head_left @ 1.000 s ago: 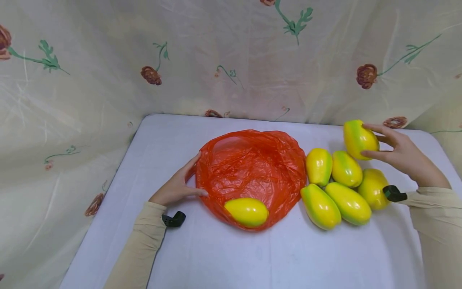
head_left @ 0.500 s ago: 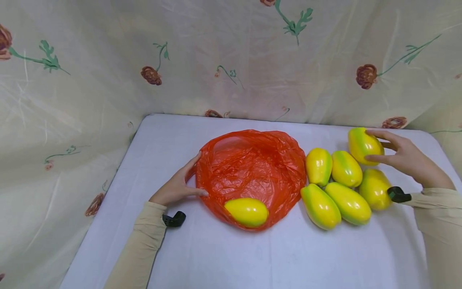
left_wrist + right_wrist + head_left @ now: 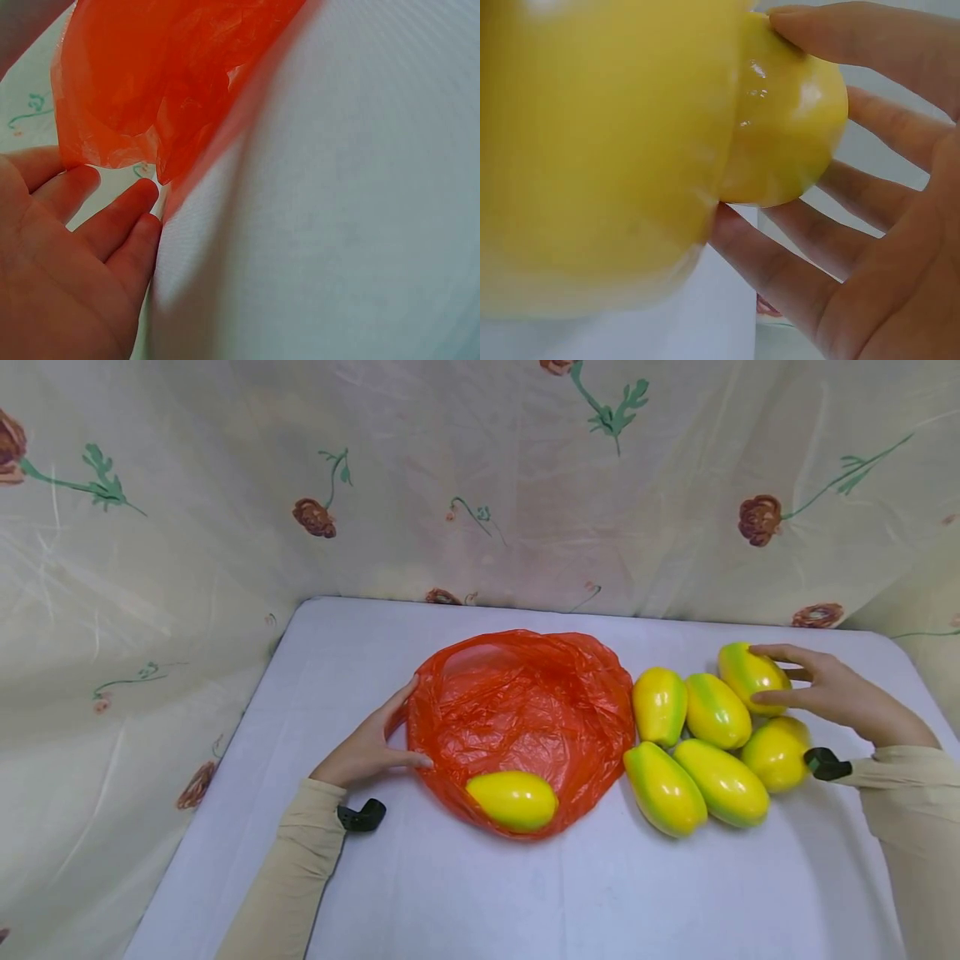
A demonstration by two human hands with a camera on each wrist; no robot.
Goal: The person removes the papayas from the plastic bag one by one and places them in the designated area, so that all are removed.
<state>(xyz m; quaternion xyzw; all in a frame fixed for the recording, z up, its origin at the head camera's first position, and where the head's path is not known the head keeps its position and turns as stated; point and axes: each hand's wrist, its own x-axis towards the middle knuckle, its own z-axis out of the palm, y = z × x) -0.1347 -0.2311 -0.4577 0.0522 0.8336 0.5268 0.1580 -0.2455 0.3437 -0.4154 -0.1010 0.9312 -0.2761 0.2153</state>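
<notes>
My right hand (image 3: 847,693) grips a yellow-green mango (image 3: 742,672) at the back of the mango group, thumb on one side and fingers on the other. In the right wrist view those fingers curve round the held mango (image 3: 799,127), while a nearer mango (image 3: 592,150) fills the left side, blurred. At the left side of a red plastic bag (image 3: 517,718), my left hand (image 3: 371,747) touches the rim with thumb and index finger spread apart. Its fingertips meet the bag's edge (image 3: 120,90) in the left wrist view. One mango (image 3: 513,800) lies inside the bag's near rim.
Several more mangoes (image 3: 663,789) lie close together right of the bag, beside the held one. They rest on a white-covered table (image 3: 480,902). A floral curtain (image 3: 480,485) hangs behind the table and along its left side.
My right hand has lowered the held mango toward the table, down against the back of the group. The left hand and the bag have stayed in place.
</notes>
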